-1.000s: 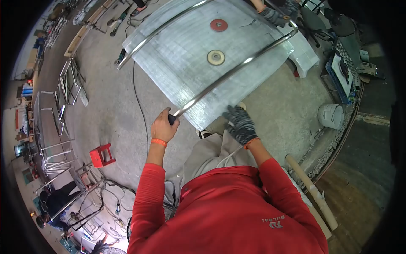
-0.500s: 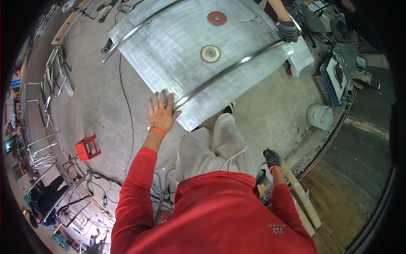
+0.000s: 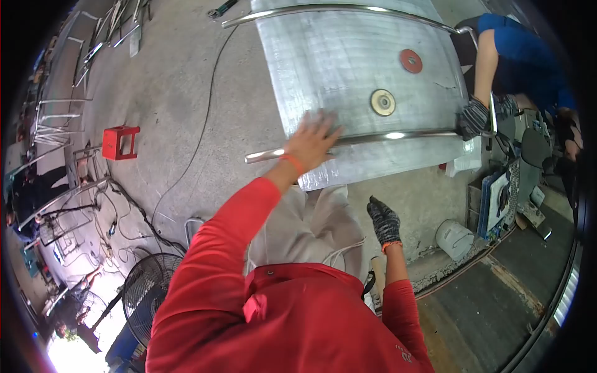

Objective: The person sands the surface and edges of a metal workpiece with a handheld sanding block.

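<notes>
My bare left hand (image 3: 313, 140) has its fingers spread over the near bar of a shiny bent metal tube frame (image 3: 398, 135); its fingertips are blurred above the plastic-wrapped tabletop (image 3: 329, 68). The bar's end juts out past the table's left edge. Apart from everything, my right hand (image 3: 384, 222), in a dark grey knit glove, hangs beside my trousers with fingers stretched out and nothing in it. On the wrapped surface lie a red disc (image 3: 411, 61) and a cream disc (image 3: 382, 102). A co-worker's gloved hand (image 3: 474, 119) grips the frame's right end.
A white bucket (image 3: 454, 240) stands on the floor to the right. To the left are a red stool (image 3: 120, 143), a cable (image 3: 200, 140) and metal frames (image 3: 59, 118). A black fan (image 3: 149, 289) is close behind my left arm.
The tube frame has shifted left over the tabletop, its near end now beyond the edge. My left hand has gone further onto the table. My right hand has come forward. The view has turned.
</notes>
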A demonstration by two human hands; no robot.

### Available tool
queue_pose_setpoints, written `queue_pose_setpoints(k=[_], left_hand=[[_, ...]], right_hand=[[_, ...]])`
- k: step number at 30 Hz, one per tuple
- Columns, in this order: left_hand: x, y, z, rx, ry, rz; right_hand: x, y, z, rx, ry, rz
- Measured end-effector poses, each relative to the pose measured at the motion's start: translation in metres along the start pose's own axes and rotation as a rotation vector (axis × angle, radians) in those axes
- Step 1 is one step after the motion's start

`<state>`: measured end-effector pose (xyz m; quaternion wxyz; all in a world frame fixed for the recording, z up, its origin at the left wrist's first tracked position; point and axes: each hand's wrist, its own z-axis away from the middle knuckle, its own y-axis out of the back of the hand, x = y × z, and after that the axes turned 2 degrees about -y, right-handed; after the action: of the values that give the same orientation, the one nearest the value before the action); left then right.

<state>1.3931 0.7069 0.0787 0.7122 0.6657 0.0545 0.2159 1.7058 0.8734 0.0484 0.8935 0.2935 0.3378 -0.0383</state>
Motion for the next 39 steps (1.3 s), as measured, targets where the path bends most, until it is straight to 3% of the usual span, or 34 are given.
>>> queue_pose_setpoints(k=[2,4,8,10,11,13,15,19,23,24,26,31,33,35,37,39], left_hand=[[-0.036,-0.002,0.052,-0.117,0.083,0.012],[-0.070,0.005,0.111,-0.129,0.133,-0.159],[-0.132,0.024,0.235,-0.588,0.574,0.081],[-0.138,0.015,0.294,-0.265,0.663,0.133],[-0.125,0.017,0.305,-0.256,0.671,0.133],[-0.103,0.022,0.319,0.036,1.002,0.231],[-0.081,-0.006,0.333,0.113,1.054,0.319],[-0.010,-0.021,0.337,-0.065,1.183,0.470],[0.040,-0.063,0.393,-0.042,1.231,0.455],[0.048,-0.067,0.407,-0.004,1.255,0.474],[0.066,-0.071,0.430,0.045,1.297,0.492],[0.093,-0.072,0.459,0.155,1.526,0.541],[0.097,-0.072,0.450,0.134,1.559,0.554],[0.098,-0.081,0.445,0.071,1.606,0.577],[0.094,-0.088,0.434,0.116,1.546,0.543],[0.081,-0.087,0.417,0.029,1.515,0.571]], right_hand=[[-0.014,0.004,-0.010,0.006,0.041,0.031],[-0.043,0.008,-0.011,0.048,0.076,-0.027],[-0.090,0.003,-0.011,0.131,0.324,0.055],[-0.125,-0.007,-0.001,0.160,0.395,0.223],[-0.127,-0.016,-0.001,0.158,0.405,0.225],[-0.136,-0.037,-0.014,0.188,0.612,0.421],[-0.172,-0.058,-0.009,0.282,0.962,0.620],[-0.219,-0.123,-0.016,0.122,1.053,0.691],[-0.257,-0.174,-0.033,-0.059,1.162,0.879],[-0.268,-0.187,-0.041,-0.076,1.177,0.872],[-0.289,-0.210,-0.055,-0.491,0.721,0.982],[-0.321,-0.220,-0.064,-0.652,0.723,1.192],[-0.329,-0.226,-0.069,-0.754,0.476,1.085],[-0.321,-0.222,-0.066,-0.694,0.500,1.067],[-0.302,-0.207,-0.057,-0.495,0.814,0.942],[-0.280,-0.182,-0.052,-0.430,0.836,0.898]])
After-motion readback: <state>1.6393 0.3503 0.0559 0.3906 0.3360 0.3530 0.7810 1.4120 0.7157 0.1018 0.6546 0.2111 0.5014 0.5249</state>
